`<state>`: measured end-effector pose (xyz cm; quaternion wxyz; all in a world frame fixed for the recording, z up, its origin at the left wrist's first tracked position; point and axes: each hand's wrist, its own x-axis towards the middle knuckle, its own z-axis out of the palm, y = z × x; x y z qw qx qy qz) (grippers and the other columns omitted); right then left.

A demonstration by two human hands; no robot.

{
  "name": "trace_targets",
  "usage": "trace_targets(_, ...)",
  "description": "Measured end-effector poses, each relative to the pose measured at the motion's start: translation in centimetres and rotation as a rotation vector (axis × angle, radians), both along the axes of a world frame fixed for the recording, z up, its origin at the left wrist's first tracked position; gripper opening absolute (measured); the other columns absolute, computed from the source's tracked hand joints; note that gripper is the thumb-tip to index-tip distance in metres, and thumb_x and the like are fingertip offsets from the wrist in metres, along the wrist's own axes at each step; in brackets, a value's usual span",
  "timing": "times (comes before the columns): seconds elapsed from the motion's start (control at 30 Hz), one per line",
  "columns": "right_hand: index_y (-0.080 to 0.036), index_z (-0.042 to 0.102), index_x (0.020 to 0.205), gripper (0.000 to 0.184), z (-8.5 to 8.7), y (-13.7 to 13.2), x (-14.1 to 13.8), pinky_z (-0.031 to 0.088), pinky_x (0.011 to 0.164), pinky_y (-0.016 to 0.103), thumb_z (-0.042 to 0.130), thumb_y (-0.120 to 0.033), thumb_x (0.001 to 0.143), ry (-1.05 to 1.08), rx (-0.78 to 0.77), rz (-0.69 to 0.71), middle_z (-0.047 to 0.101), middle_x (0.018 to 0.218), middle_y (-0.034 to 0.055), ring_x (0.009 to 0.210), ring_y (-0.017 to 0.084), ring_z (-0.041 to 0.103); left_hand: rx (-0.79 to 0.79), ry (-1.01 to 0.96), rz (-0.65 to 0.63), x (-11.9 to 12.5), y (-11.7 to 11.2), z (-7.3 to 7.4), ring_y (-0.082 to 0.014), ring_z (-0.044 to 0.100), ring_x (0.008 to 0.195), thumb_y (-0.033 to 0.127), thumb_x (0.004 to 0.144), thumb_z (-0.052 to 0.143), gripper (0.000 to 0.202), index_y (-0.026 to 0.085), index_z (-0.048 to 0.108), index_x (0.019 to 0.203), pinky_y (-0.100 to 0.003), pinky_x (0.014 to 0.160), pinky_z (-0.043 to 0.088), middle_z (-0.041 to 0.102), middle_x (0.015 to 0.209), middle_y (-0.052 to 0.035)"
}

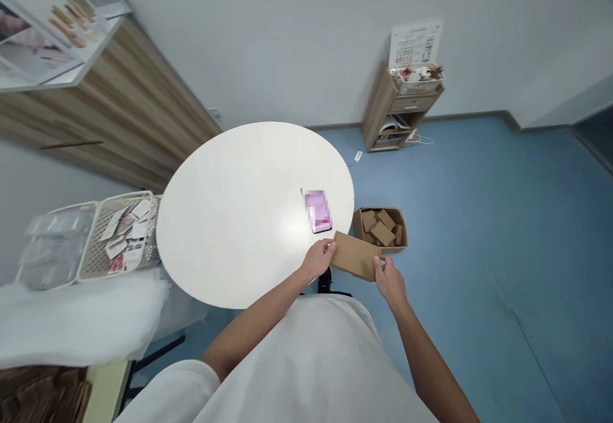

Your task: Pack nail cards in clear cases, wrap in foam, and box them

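A small brown cardboard box (355,255) is held between both my hands at the near right edge of the round white table (239,218). My left hand (318,258) grips its left end with the fingers closed on it. My right hand (390,280) grips its right end. Just beyond the box, a phone (318,211) with a pink screen lies on the tabletop. On the blue floor right of the table stands an open carton (381,226) holding several similar brown boxes.
A white basket (119,234) of paper packets and a clear tray (52,250) rest on a covered surface to the left. A wooden counter (129,116) runs along the left wall. A small wooden shelf unit (400,113) stands at the far wall.
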<state>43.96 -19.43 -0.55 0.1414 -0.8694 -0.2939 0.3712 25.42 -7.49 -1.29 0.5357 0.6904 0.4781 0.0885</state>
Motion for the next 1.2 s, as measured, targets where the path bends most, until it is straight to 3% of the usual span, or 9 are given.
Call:
trace_targets(0.1,-0.018,0.034,0.123,0.06,1.4,-1.8,2.3,0.035,0.08,0.041,0.022,-0.058,0.079,-0.109,0.084,-0.174,0.053,0.111,0.0144,0.101,0.03,0.049,-0.03,-0.072,-0.152,4.6,-0.1,0.9,-0.0246,0.042,0.112,0.055,0.08,0.031,0.055,0.021,0.044,0.121,-0.036,0.091,0.034,0.048,0.122,-0.0083)
trace_targets(0.17,-0.015,0.021,0.13,0.065,2.3,-2.5,2.8,0.028,0.091,0.046,0.025,-0.056,0.08,-0.304,0.237,-0.297,0.029,0.134,0.0177,0.121,0.032,0.029,0.014,-0.109,-0.214,6.7,-0.2,1.7,-0.0291,0.015,0.128,0.057,0.077,0.037,0.061,0.024,0.033,0.129,-0.041,0.099,0.023,0.025,0.139,-0.0066)
trace_targets(0.27,-0.014,0.005,0.134,0.071,3.2,-2.8,2.5,0.013,0.098,0.052,0.03,-0.052,0.08,-0.568,0.441,-0.376,-0.008,0.142,0.0159,0.13,0.031,-0.002,0.129,-0.102,-0.23,8.0,-0.2,2.9,-0.0301,-0.014,0.128,0.059,0.074,0.043,0.074,0.03,0.013,0.135,-0.05,0.102,0.004,-0.009,0.144,-0.0009)
trace_targets(0.4,-0.014,0.008,0.134,0.065,3.0,-1.7,1.6,0.014,0.098,0.052,0.03,-0.047,0.082,-0.556,0.539,-0.285,-0.003,0.142,0.0161,0.13,0.029,0.004,0.156,-0.088,-0.218,6.6,0.0,3.3,-0.0302,-0.013,0.128,0.057,0.075,0.042,0.073,0.031,0.01,0.135,-0.052,0.101,0.002,-0.012,0.143,-0.001)
trace_targets(0.57,-0.015,0.021,0.131,0.058,0.9,1.3,0.5,0.04,0.082,0.035,0.03,-0.044,0.082,-0.165,0.585,-0.038,0.048,0.119,0.0148,0.099,0.021,0.052,0.029,-0.156,-0.047,2.1,0.8,2.0,-0.027,0.037,0.119,0.049,0.079,0.043,0.068,0.023,0.015,0.135,-0.04,0.092,0.034,0.034,0.134,-0.013)
trace_targets(0.67,-0.015,0.047,0.115,0.048,-0.2,4.0,-1.0,0.044,0.072,0.03,0.035,-0.045,0.079,-0.014,0.539,0.166,0.062,0.092,0.0097,0.077,0.018,0.058,-0.017,-0.122,0.111,-1.6,1.1,1.2,-0.0201,0.056,0.094,0.045,0.078,0.046,0.06,0.021,0.03,0.13,-0.034,0.081,0.042,0.053,0.114,-0.0107)
trace_targets(0.8,-0.016,0.058,0.096,0.04,-0.4,7.9,-4.3,0.045,0.064,0.029,0.038,-0.045,0.077,0.091,0.493,0.481,0.064,0.081,0.0074,0.068,0.017,0.057,-0.023,-0.027,0.314,-7.3,0.8,0.6,-0.0166,0.057,0.086,0.046,0.076,0.047,0.049,0.021,0.045,0.118,-0.029,0.075,0.044,0.057,0.107,-0.0063)
trace_targets(0.97,-0.019,0.053,0.105,0.038,-0.3,11.2,-9.8,0.044,0.064,0.028,0.035,-0.041,0.079,0.163,0.377,0.816,0.062,0.091,0.0063,0.071,0.016,0.056,-0.115,0.066,0.5,-14.6,-0.9,0.1,-0.0185,0.056,0.089,0.05,0.073,0.047,0.052,0.021,0.047,0.116,-0.027,0.073,0.043,0.056,0.11,-0.007)
trace_targets(1.2,-0.021,0.042,0.12,0.047,-2.2,12.1,-18.2,0.039,0.079,0.03,0.042,-0.038,0.077,0.016,0.01,1.331,0.054,0.111,0.0092,0.096,0.02,0.053,-0.225,0.19,0.501,-25.4,-2.4,-0.5,-0.0251,0.053,0.102,0.055,0.064,0.054,0.064,0.02,0.047,0.117,-0.029,0.082,0.038,0.054,0.117,-0.0095)
